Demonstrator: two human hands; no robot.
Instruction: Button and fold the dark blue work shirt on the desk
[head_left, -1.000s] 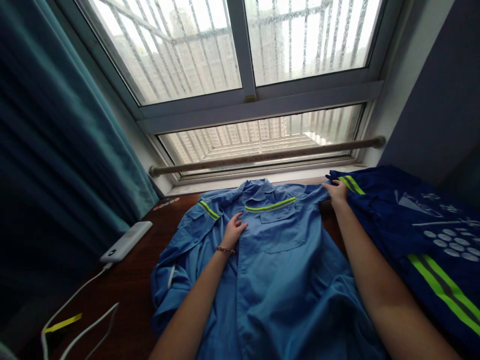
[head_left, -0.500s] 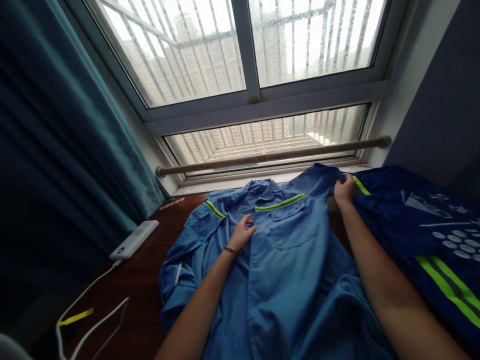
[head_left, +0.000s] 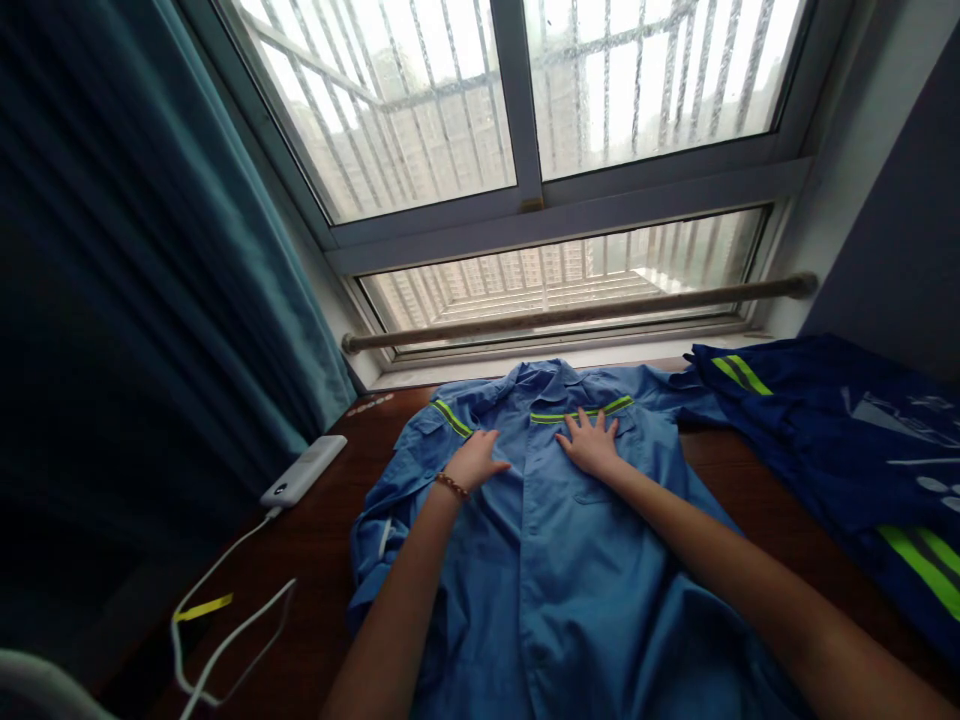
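A light blue work shirt [head_left: 555, 560] with yellow-green reflective strips lies front up on a dark wooden table [head_left: 315, 560], collar toward the window. My left hand [head_left: 476, 458] rests flat on the shirt's left chest, fingers spread, a bead bracelet on the wrist. My right hand [head_left: 592, 442] lies flat and open on the chest pocket, just below the reflective strip. Neither hand holds anything.
A dark blue garment [head_left: 847, 450] with reflective stripes and white print lies at the right. A white power bank [head_left: 304, 470] with white cables [head_left: 225, 620] sits at the left. Teal curtain [head_left: 150, 300] hangs left; window and a rail [head_left: 577, 315] are behind.
My right hand let go of the shirt's right shoulder by the dark garment and moved left onto the chest pocket, now flat. The left hand stayed on the shirt.
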